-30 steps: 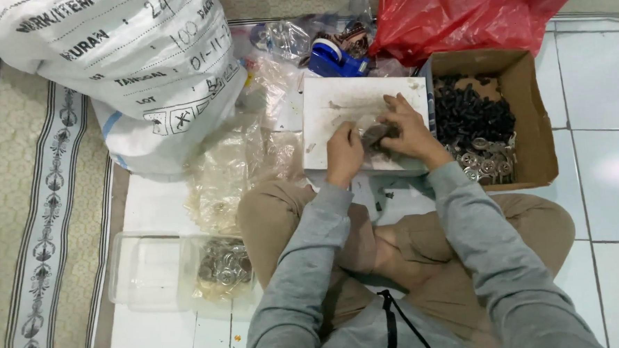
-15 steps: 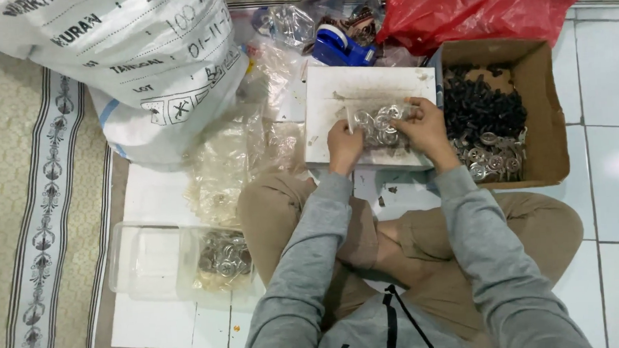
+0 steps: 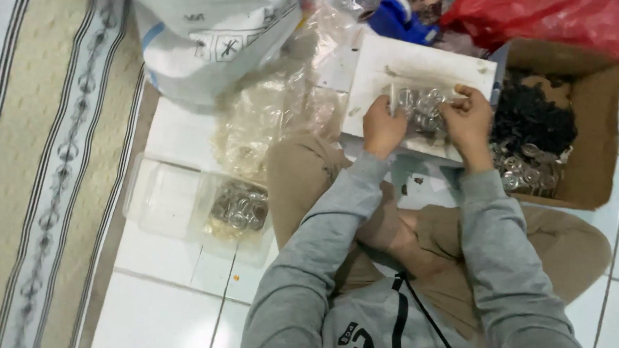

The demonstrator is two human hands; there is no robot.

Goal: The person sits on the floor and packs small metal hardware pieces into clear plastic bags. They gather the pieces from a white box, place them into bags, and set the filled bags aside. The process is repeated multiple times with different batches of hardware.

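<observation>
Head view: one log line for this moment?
left hand: holds small clear plastic bag of silvery metal rings | right hand: holds same bag | under: white flat board | right: brown cardboard box

A white tiled floor carries everything. On its left lies a beige patterned rug. A clear plastic container of metal rings rests near centre-left, crumpled clear bags beyond it, and a large white sack farther off. At the right stands a cardboard box, a red plastic bag behind it.
</observation>
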